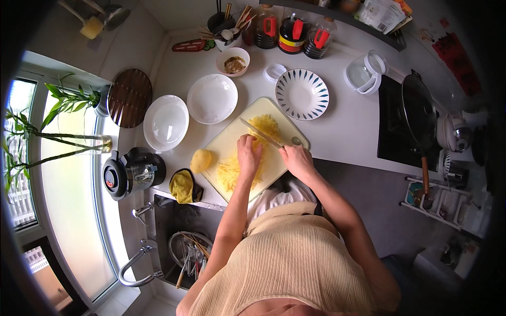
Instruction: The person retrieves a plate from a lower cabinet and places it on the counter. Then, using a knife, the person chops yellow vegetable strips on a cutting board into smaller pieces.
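Observation:
My right hand [297,160] is closed on the handle of a kitchen knife [261,133], whose blade slants up and left over the cutting board [221,138]. Yellow shreds, seemingly potato, form a heap [265,123] beside the blade, on its far side. My left hand [249,152], fingers bent, is just on the near side of the blade; whether it presses on anything is hidden. More shreds [229,173] lie spread under and around my left wrist. A peeled whole potato [201,160] rests at the board's left edge.
Two white bowls [212,98] [166,122] and a patterned plate [302,94] stand beyond the board. A seasoning bowl [233,62] is farther back. A yellow cloth [182,186] lies near the sink [166,221]. At left is a kettle-like jug [134,173]; at right, a pan [419,110] on the cooktop.

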`<state>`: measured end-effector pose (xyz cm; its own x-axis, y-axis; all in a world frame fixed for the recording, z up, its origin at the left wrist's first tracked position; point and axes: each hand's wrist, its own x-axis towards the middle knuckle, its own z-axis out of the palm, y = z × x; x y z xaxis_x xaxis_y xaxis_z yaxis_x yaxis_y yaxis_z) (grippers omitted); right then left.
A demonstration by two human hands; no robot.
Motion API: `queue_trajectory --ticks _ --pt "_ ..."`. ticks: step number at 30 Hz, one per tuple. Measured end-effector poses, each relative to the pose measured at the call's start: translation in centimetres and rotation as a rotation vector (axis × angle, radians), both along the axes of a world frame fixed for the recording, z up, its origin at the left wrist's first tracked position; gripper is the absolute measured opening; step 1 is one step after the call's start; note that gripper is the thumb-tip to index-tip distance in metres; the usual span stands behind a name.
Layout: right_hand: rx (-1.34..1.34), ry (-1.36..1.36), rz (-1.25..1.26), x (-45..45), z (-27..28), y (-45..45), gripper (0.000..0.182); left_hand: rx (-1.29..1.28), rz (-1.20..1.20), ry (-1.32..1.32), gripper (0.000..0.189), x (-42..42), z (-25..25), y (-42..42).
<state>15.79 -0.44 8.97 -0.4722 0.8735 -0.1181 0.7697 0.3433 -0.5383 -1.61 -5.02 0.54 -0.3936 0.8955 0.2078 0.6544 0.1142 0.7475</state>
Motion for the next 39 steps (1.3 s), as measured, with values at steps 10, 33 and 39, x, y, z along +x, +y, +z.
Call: queue_trajectory --ticks 10,33,39 --pt "-0.088 -0.111 0.02 0.4 1.2 -1.7 0.026 -0.037 0.002 0.026 0.024 0.5 -0.8 0.6" --pt "-0.026 0.053 -0.026 -1.7 -1.5 0.2 0.028 0.04 0.04 -0.029 0.022 -1.0 -0.4 -1.3" --pt "-0.014 -0.058 0.022 0.1 1.4 -1.1 0.026 -0.019 -0.023 -0.024 0.026 -0.9 -0.2 -0.5"
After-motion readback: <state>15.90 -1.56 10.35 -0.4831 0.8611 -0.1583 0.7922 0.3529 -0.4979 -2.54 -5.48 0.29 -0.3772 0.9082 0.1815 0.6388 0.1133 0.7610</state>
